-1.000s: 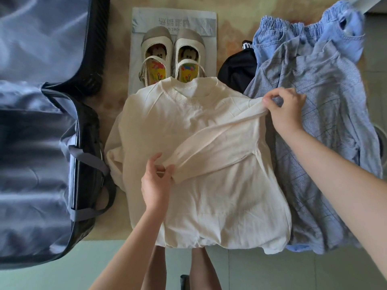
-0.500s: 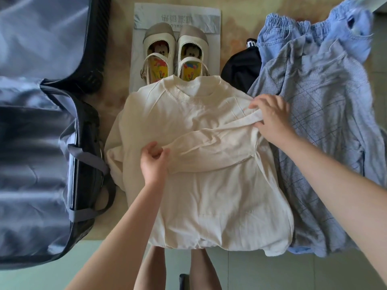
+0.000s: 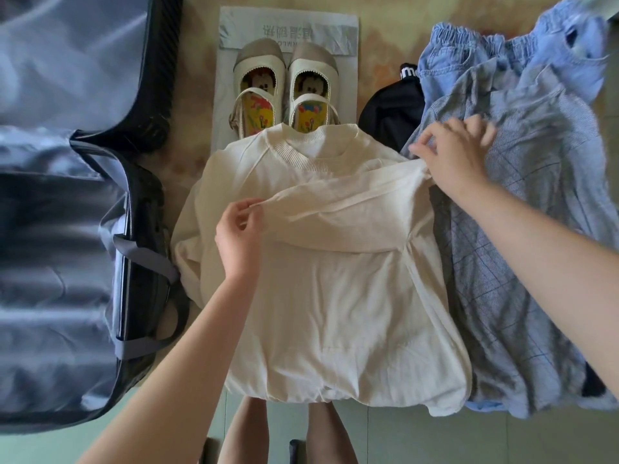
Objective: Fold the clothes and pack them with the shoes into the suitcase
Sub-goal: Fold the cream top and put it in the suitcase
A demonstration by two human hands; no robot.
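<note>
Desk: Floor first. What is under it all?

Operator: My head camera shows a mottled tan floor (image 3: pixel 378 61), with pale green tiles (image 3: pixel 435 440) along the near edge. The person's bare legs (image 3: pixel 248 430) stand at the bottom of the view.

Desk: And the big things?

Operator: An open suitcase (image 3: pixel 50 262) fills the left side, its grey lining showing and a strap (image 3: pixel 144 256) lying across its near half. Just beside it, in the middle, a cream sweater (image 3: pixel 335 313) lies flat with the collar away from me. To the right a blue checked shirt (image 3: pixel 536 246) is spread out, and the sweater's edge overlaps it. Beyond the shirt is a denim garment (image 3: pixel 485 58). A black garment (image 3: pixel 392 112) sits between that and the shoes (image 3: pixel 284 85), which stand as a pair on a grey bag (image 3: pixel 288 25), heels at the sweater's collar.

Desk: Now the hands.

Operator: The sleeve (image 3: pixel 351 202) is drawn across the sweater's chest. I see the left hand (image 3: pixel 237 236) pinching its cuff between thumb and fingertips (image 3: pixel 258 204), with the other fingers curled in. The right hand (image 3: pixel 459 155) sits at the sleeve's shoulder end, partly over the checked shirt. Its fingers are bent and smeared by blur, so I cannot tell whether they grip the cloth or only lie on it.
</note>
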